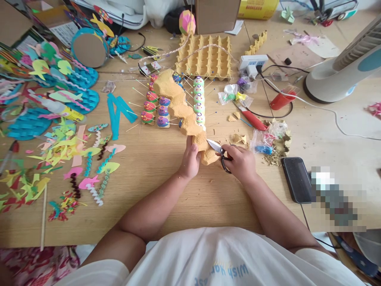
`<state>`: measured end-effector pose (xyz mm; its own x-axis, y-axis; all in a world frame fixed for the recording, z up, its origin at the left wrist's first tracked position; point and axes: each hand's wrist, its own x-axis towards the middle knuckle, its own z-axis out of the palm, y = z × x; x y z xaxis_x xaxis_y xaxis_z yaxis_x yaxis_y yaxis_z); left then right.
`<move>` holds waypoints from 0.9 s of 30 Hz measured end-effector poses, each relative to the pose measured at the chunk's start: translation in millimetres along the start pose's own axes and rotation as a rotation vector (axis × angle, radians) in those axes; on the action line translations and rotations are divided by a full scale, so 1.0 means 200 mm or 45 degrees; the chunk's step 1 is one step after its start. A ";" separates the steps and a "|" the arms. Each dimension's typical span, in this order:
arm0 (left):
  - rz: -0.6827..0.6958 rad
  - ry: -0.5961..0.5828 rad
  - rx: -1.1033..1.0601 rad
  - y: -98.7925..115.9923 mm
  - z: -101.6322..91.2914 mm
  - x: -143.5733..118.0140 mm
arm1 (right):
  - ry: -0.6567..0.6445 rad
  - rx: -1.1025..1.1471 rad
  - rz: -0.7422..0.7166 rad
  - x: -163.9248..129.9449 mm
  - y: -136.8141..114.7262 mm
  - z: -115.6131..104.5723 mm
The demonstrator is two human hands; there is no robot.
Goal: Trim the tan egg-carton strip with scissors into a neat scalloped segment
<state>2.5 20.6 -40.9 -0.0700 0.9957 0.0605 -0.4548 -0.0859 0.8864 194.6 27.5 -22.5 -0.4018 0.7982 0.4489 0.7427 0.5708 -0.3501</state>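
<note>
The left hand (190,161) is pinched on the near part of a strip of bare egg carton (180,109), its thumb on the upper face of one cup, while the right hand (242,161) is curled through the handles of the black-handled scissors (214,145), whose blades point at the edge of that same part; whether they already touch the pulp, or how far apart they stand, I cannot tell. The strip is over the wooden table (166,206), running from the left hand away past the red-painted row (148,106), the purple-painted row (163,111) and the white-and-green row (199,95), in this view covering part of what lies beneath; whether its far end rests on anything is hidden. The carton looks like dry moulded pulp, so I judge it very light, with a rough, matt skin that should not slip, stiff across each cup yet likely to flex and tear at the narrow necks between them. A light pinch on a cup's wall, close to the blades, should steady it best; a hard squeeze could dent the cup, and a hold at the far end would let the near one wobble. The scissors look firm and heavier, best held by the loops, with the left fingertips clear of the blade line
</note>
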 end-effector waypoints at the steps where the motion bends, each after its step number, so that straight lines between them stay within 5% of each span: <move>1: -0.003 0.002 0.000 0.00 0.00 0.00 | 0.005 0.003 -0.003 0.00 0.00 0.00; 17: -0.030 0.012 -0.031 0.01 0.00 0.00 | 0.000 0.271 0.139 0.02 -0.01 -0.01; 27: -0.001 -0.060 -0.034 -0.01 -0.01 0.00 | 0.062 0.162 0.026 0.01 0.01 0.03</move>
<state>1.9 20.7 -43.5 -0.0280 0.9962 0.0820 -0.4785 -0.0854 0.8739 192.5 32.3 -26.1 -0.3584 0.8013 0.4789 0.6754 0.5768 -0.4596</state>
